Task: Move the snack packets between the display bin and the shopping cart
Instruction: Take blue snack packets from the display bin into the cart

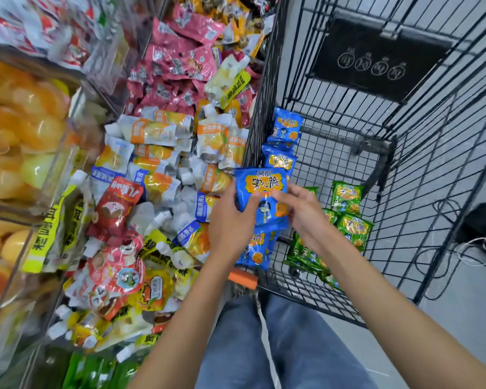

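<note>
Cart wire filled the view from twelve round to four o'clock: the shopping cart point(348, 153) stood hard against the display bin point(166, 169), whose heap of pouches and sachets ran from eleven down to seven o'clock. On the cart floor at about three o'clock lay a cluster of green snack packets point(351, 220), and blue packets point(284, 127) leaned along the cart's near wall at one o'clock, some more of them low beside the orange handle point(243, 277).

At centre, right over the line where bin met cart, both hands were closed on one blue snack packet point(261, 189). The left hand point(230, 220) clamped its left edge, thumb laid across the front; the right hand point(300, 211) pinched the lower right corner between thumb and fingertips. The packet stood upright, its print facing the camera, clear of both heaps.

By my reading this was the carry itself, mid-transfer, though the direction could not be told: the packet hung exactly between source and goal. The blue stock in sight lay in the cart, none plainly in the bin. The next move called for one hand to let go and the other to swing the packet toward nine o'clock into the bin or toward three o'clock into the cart, then release it flat.
</note>
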Tool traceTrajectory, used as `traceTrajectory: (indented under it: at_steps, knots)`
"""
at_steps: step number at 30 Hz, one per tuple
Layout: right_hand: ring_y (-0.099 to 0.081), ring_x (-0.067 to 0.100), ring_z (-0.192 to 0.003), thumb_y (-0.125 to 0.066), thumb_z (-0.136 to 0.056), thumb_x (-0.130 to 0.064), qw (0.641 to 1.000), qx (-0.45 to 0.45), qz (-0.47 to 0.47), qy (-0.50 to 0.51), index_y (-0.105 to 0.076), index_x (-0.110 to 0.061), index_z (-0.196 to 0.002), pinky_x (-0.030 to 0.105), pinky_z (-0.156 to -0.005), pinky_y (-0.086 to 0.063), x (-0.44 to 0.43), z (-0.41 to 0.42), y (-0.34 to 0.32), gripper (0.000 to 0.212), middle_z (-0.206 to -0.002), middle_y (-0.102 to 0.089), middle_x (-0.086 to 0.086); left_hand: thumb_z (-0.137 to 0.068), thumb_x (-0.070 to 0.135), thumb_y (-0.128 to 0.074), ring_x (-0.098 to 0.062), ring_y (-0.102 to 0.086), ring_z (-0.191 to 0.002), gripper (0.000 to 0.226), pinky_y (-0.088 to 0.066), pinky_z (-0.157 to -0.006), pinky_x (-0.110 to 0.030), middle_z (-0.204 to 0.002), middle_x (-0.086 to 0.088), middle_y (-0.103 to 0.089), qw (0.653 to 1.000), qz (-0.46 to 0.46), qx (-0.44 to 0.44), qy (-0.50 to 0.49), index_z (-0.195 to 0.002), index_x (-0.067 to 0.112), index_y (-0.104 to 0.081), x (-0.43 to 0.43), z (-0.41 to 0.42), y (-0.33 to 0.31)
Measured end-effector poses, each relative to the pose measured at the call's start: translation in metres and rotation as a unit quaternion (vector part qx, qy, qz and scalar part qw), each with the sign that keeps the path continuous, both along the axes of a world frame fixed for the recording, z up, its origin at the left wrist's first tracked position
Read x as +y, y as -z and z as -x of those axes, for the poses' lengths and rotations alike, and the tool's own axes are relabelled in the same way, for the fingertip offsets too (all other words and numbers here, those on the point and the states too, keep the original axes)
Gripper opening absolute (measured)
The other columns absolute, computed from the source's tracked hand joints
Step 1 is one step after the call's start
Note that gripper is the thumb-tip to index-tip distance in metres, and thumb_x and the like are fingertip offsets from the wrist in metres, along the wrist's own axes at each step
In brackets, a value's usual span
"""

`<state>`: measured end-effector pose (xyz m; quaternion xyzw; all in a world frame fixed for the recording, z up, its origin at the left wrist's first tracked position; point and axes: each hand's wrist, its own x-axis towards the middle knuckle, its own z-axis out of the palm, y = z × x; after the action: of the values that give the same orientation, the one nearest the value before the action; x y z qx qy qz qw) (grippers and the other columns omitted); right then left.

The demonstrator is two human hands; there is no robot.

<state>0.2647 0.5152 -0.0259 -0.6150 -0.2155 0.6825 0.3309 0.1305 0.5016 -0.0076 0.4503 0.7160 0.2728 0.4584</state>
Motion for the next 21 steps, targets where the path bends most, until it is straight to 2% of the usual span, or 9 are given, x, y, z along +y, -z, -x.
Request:
traceTrajectory:
  at_steps: [1,2,3,5,6,10,15,18,21]
  knots:
    - [-0.059,0.025,-0.084,-0.062,-0.086,-0.011,0.999,0.017,0.007,0.039,-0.059,0.006,-0.107,0.043,-0.085,-0.048,0.010,-0.007,0.002,0.027,-0.096,-0.066,0.023,-0.092,0.034,-0.054,-0.020,-0.055,-0.110,0.029,-0.045,-0.092,-0.038,-0.119,0.003,-0.059,0.998,-0.022,0.058,0.028,-0.120,0.027,-0.055,0.009,-0.001,0.004]
    - [-0.061,0.023,-0.081,-0.060,-0.087,-0.009,0.997,0.021,0.011,0.076,-0.062,0.000,-0.097,0.041,-0.083,-0.051,0.024,-0.015,0.008,0.014,-0.089,-0.069,0.015,-0.092,0.032,-0.053,-0.022,-0.048,-0.117,0.037,-0.041,-0.098,-0.038,-0.127,-0.002,-0.052,0.993,-0.041,0.101,0.037,-0.128,0.020,-0.051,0.020,-0.002,0.007]
    - [-0.063,0.017,-0.071,-0.059,-0.088,-0.008,0.993,0.009,0.019,0.116,-0.061,-0.007,-0.085,0.035,-0.074,-0.055,0.038,-0.022,0.015,0.004,-0.078,-0.070,0.005,-0.093,0.030,-0.052,-0.023,-0.043,-0.122,0.041,-0.036,-0.102,-0.036,-0.132,-0.005,-0.048,0.990,-0.053,0.125,0.035,-0.132,0.016,-0.047,0.032,-0.003,0.010]
    - [-0.058,0.010,-0.058,-0.059,-0.088,-0.006,0.983,-0.051,0.045,0.172,-0.051,-0.014,-0.071,0.026,-0.056,-0.052,0.067,-0.035,0.035,0.021,-0.065,-0.062,-0.002,-0.094,0.028,-0.051,-0.022,-0.040,-0.126,0.046,-0.031,-0.103,-0.033,-0.137,-0.007,-0.044,0.985,-0.061,0.151,0.046,-0.137,0.012,-0.040,0.054,-0.006,0.020]
    - [-0.055,0.011,-0.058,-0.061,-0.087,-0.005,0.978,-0.078,0.059,0.187,-0.047,-0.014,-0.068,0.027,-0.056,-0.049,0.081,-0.040,0.048,0.025,-0.067,-0.058,0.000,-0.095,0.027,-0.050,-0.023,-0.041,-0.127,0.048,-0.032,-0.103,-0.034,-0.138,-0.008,-0.043,0.983,-0.063,0.160,0.065,-0.139,0.011,-0.037,0.062,-0.009,0.026]
    - [-0.052,0.017,-0.060,-0.067,-0.082,-0.004,0.976,-0.124,0.101,0.149,-0.043,-0.012,-0.067,0.030,-0.059,-0.052,0.119,-0.039,0.100,0.030,-0.071,-0.053,0.007,-0.096,0.024,-0.049,-0.029,-0.047,-0.122,0.054,-0.038,-0.094,-0.034,-0.139,-0.011,-0.045,0.976,-0.061,0.186,0.094,-0.143,0.009,-0.027,0.076,-0.017,0.057]
    - [-0.052,0.019,-0.067,-0.073,-0.077,-0.009,0.973,-0.171,0.108,0.110,-0.037,-0.018,-0.063,0.038,-0.071,-0.050,0.134,-0.018,0.148,0.040,-0.067,-0.049,0.003,-0.095,0.023,-0.046,-0.036,-0.055,-0.107,0.050,-0.043,-0.080,-0.042,-0.124,-0.019,-0.056,0.970,-0.077,0.217,0.079,-0.140,0.007,-0.032,0.073,-0.017,0.071]
    - [-0.051,0.019,-0.077,-0.077,-0.075,-0.017,0.965,-0.221,0.093,0.108,-0.041,-0.021,-0.067,0.037,-0.080,-0.049,0.135,-0.014,0.161,0.037,-0.080,-0.054,0.004,-0.095,0.022,-0.048,-0.034,-0.059,-0.096,0.048,-0.040,-0.069,-0.037,-0.117,-0.017,-0.059,0.969,-0.084,0.221,0.074,-0.138,0.008,-0.033,0.074,-0.017,0.071]
    - [-0.055,0.018,-0.079,-0.076,-0.076,-0.030,0.942,-0.328,0.050,0.047,-0.052,-0.022,-0.080,0.031,-0.073,-0.046,0.136,-0.015,0.164,0.025,-0.083,-0.055,-0.001,-0.093,0.021,-0.050,-0.032,-0.059,-0.092,0.047,-0.032,-0.064,-0.029,-0.111,-0.015,-0.061,0.967,-0.092,0.226,0.067,-0.136,0.009,-0.035,0.074,-0.018,0.072]
